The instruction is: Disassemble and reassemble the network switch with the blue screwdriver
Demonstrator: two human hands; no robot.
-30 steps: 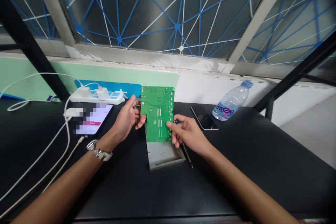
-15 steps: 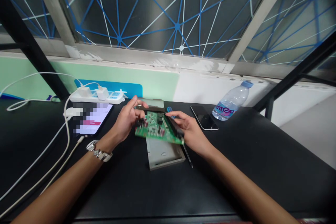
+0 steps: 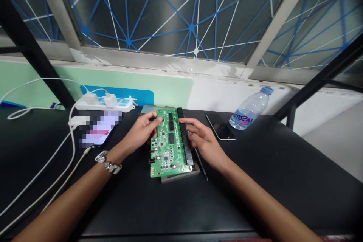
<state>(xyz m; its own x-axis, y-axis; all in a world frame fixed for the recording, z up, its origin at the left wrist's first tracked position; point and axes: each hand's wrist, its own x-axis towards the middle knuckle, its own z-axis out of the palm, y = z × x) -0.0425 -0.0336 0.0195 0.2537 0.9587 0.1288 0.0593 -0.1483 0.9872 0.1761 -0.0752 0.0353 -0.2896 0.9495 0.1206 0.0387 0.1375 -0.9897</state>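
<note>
A green circuit board point(image 3: 165, 144) faces up toward me, with dark chips and a long black connector strip point(image 3: 185, 141) down its right side. My left hand point(image 3: 143, 130) is closed on the board's upper left edge, thumb on top and fingers partly hidden beneath. At the right edge, my right hand point(image 3: 206, 141) holds the board by the connector strip, its index finger reaching across the top. Under the board lies a grey metal case point(image 3: 181, 177), mostly covered. A screwdriver point(image 3: 202, 164) rests just right of the case, its handle hidden.
A dark phone point(image 3: 220, 127) and a water bottle point(image 3: 249, 109) are at the right. To the left are a lit phone point(image 3: 99, 130) with a charging cable, a white power strip point(image 3: 124, 106) and loose white cables point(image 3: 72, 136). The wall and window frame bound the black table's back.
The circuit board has swung from a steep tilt to nearly flat, its near edge coming toward me over the metal case. My left thumb has moved onto the board's top face.
</note>
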